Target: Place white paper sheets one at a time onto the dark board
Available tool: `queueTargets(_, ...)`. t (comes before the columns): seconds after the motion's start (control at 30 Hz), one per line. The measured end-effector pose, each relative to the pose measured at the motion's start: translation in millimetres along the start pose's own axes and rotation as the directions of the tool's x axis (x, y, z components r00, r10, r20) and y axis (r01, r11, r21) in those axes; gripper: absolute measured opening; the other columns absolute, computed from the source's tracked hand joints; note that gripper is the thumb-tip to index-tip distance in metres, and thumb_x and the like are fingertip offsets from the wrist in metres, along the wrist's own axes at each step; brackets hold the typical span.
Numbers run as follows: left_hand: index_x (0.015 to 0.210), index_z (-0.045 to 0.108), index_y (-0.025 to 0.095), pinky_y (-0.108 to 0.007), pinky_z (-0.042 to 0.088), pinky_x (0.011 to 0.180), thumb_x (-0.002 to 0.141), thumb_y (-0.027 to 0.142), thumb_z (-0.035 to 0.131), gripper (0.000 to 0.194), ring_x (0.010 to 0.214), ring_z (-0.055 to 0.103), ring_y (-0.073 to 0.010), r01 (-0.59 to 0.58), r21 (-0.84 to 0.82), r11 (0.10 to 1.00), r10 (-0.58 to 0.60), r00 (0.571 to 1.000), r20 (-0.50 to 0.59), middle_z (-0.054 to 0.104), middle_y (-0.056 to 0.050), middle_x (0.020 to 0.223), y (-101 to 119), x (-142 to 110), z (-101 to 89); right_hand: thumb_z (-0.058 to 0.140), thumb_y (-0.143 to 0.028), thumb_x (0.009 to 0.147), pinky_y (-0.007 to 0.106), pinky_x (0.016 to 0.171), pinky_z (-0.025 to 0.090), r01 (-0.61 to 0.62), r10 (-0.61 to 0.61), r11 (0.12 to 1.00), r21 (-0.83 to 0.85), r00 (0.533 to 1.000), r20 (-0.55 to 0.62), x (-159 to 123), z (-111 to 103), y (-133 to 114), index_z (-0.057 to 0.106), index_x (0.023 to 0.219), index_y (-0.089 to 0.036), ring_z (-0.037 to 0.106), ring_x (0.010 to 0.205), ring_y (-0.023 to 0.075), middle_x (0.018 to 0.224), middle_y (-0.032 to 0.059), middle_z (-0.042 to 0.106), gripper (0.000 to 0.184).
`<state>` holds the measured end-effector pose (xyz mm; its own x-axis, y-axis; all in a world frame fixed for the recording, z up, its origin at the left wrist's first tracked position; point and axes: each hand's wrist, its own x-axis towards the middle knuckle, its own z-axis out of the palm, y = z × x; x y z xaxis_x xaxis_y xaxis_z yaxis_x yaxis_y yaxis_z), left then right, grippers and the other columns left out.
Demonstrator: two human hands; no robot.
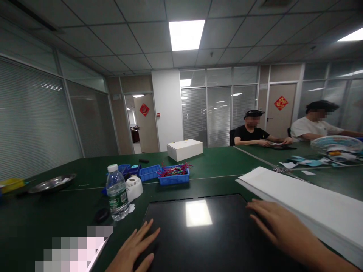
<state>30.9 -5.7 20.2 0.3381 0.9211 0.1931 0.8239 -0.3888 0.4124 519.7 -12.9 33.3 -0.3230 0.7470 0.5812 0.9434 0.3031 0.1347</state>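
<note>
Your left hand [135, 247] lies flat with the fingers spread wide on the near left edge of the black glossy panel [198, 234], holding nothing. Your right hand [279, 226] rests palm down, fingers loosely spread, on the panel's right side, also gripping nothing. The panel lies flat on the green bench [215, 162] directly in front of you and mirrors a ceiling light near its middle. Just beside your right hand, along the panel's right edge, sits a stack of white sheets [306, 200] running away toward the near right corner. To the left of the panel stands an upright water bottle [117, 196] with a white cap, and a white rounded object [134, 187] sits just behind it, touching or nearly so. A small dark object [101, 215] lies on the bench near the bottle's base. Farther back are blue trays [173, 176], one holding red and mixed small parts, and behind them a closed white box [185, 149]. A metal dish [52, 184] rests far to the left. Across the bench two other people sit, one in a black shirt [251, 134] and one in a white shirt [309, 126], their hands on their own work.
</note>
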Motion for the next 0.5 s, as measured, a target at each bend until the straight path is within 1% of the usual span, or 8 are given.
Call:
queueTargets(0.07,0.138,0.050,0.049,-0.062,0.027,0.116,0.092,0.050,0.054,0.045,0.145,0.038,-0.0320,-0.026,0.002,1.000,0.026,0.998,0.061,0.041,0.006,0.155,4.7,-0.9,-4.3,0.045,-0.046,0.091,0.054,0.109,0.043,-0.192,0.189,0.975,-0.114,0.981,-0.035,-10.7,31.4,46.2,0.066,0.128,-0.020,0.055,0.128,0.0320,0.138,0.0135,0.059,0.050)
queueTargets(0.1,0.137,0.051,0.050,-0.062,0.028,0.116,0.093,0.050,0.054,0.044,0.145,0.038,-0.0320,-0.028,0.007,1.000,0.027,0.997,0.076,0.042,0.007,0.154,5.7,-0.8,-5.2,0.044,-0.048,0.089,0.059,0.113,0.036,-0.248,0.246,0.956,-0.156,0.969,-0.028,-19.5,47.2,68.8,0.062,0.134,-0.019,0.045,0.138,0.0351,0.147,0.0143,0.051,0.057)
queueTargets(0.13,0.135,0.052,0.050,-0.062,0.028,0.116,0.093,0.049,0.054,0.043,0.144,0.038,-0.0319,-0.023,0.012,1.000,0.022,0.996,0.083,0.043,0.007,0.153,5.7,-0.6,-5.0,0.042,-0.053,0.088,0.063,0.113,0.032,-0.301,0.307,0.934,-0.193,0.952,0.000,-29.7,61.3,89.5,0.059,0.138,-0.021,0.038,0.142,0.0373,0.152,0.0135,0.045,0.061)
queueTargets(0.2,0.134,0.055,0.050,-0.062,0.028,0.116,0.092,0.047,0.055,0.041,0.144,0.039,-0.0317,-0.004,0.019,1.000,0.003,0.997,0.075,0.044,0.007,0.153,3.6,0.6,-1.8,0.035,-0.061,0.089,0.070,0.111,0.028,-0.444,0.461,0.858,-0.257,0.887,0.005,-50.8,81.3,123.2,0.055,0.142,-0.022,0.031,0.145,0.0417,0.154,0.0167,0.040,0.069)
queueTargets(0.27,0.132,0.057,0.049,-0.062,0.029,0.116,0.091,0.046,0.057,0.041,0.143,0.040,-0.0320,0.019,0.014,1.000,-0.020,0.998,0.056,0.045,0.006,0.153,0.2,2.2,3.7,0.028,-0.067,0.091,0.073,0.105,0.032,-0.541,0.569,0.799,-0.263,0.822,0.039,-68.0,90.0,145.4,0.053,0.144,-0.020,0.035,0.141,0.0448,0.152,0.0215,0.042,0.075)
queueTargets(0.37,0.131,0.060,0.046,-0.061,0.028,0.116,0.090,0.046,0.058,0.041,0.143,0.042,-0.0318,0.036,0.000,0.999,-0.036,0.999,0.025,0.048,0.005,0.151,-4.9,4.7,11.6,0.026,-0.072,0.090,0.073,0.092,0.042,-0.613,0.643,0.762,-0.206,0.755,0.129,-81.2,91.5,162.2,0.059,0.139,-0.020,0.053,0.125,0.0463,0.139,0.0240,0.055,0.079)
queueTargets(0.43,0.131,0.060,0.046,-0.061,0.027,0.117,0.091,0.046,0.057,0.040,0.143,0.042,-0.0315,0.033,0.007,0.999,-0.033,0.999,0.018,0.048,0.005,0.152,-7.9,6.4,15.1,0.030,-0.071,0.089,0.069,0.089,0.047,-0.625,0.650,0.759,-0.186,0.746,0.147,-83.7,90.8,166.9,0.065,0.131,-0.021,0.063,0.113,0.0435,0.131,0.0205,0.063,0.074)
queueTargets(0.5,0.133,0.059,0.046,-0.062,0.026,0.117,0.092,0.048,0.055,0.041,0.144,0.041,-0.0313,0.030,0.033,0.999,-0.031,0.999,0.029,0.047,0.005,0.153,-10.9,7.6,17.3,0.032,-0.067,0.090,0.063,0.089,0.051,-0.613,0.636,0.769,-0.182,0.761,0.129,-83.9,89.6,168.5,0.070,0.123,-0.021,0.067,0.105,0.0390,0.125,0.0168,0.067,0.068)
